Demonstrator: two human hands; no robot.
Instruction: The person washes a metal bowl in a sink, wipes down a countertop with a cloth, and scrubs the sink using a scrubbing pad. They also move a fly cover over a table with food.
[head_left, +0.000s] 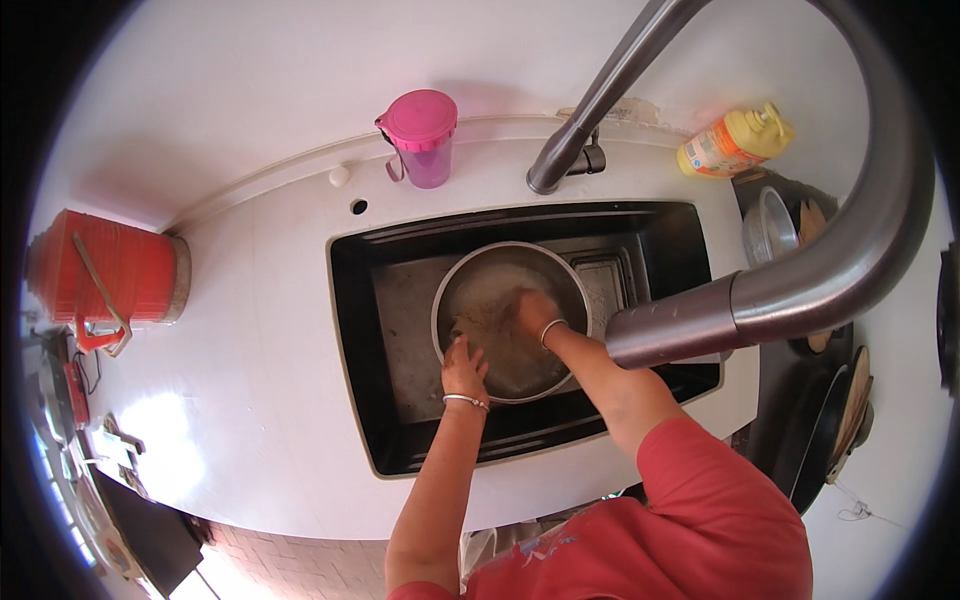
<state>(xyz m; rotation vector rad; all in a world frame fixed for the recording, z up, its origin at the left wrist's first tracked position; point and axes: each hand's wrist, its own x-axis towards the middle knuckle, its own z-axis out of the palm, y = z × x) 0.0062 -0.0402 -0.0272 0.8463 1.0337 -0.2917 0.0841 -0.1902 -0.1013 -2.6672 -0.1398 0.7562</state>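
A round metal basin (561, 259) stands in the dark sink (409, 330), holding cloudy brownish water (487, 289) with pale grain-like bits in it. My left hand (463, 369) is over the basin's lower left side, its fingers apart and fingertips at the water. My right hand (535, 312) reaches into the middle of the basin. It is blurred, and its fingers are partly hidden in the murky water, so what they hold cannot be told. Both wrists wear a bangle.
A large metal faucet (675, 319) arches over the sink's right side, close to my right forearm. Behind the sink stand a pink-lidded purple cup (431, 157) and a yellow pump bottle (731, 146). At left is a red thermos jug (112, 270); at right, a metal bowl (772, 221).
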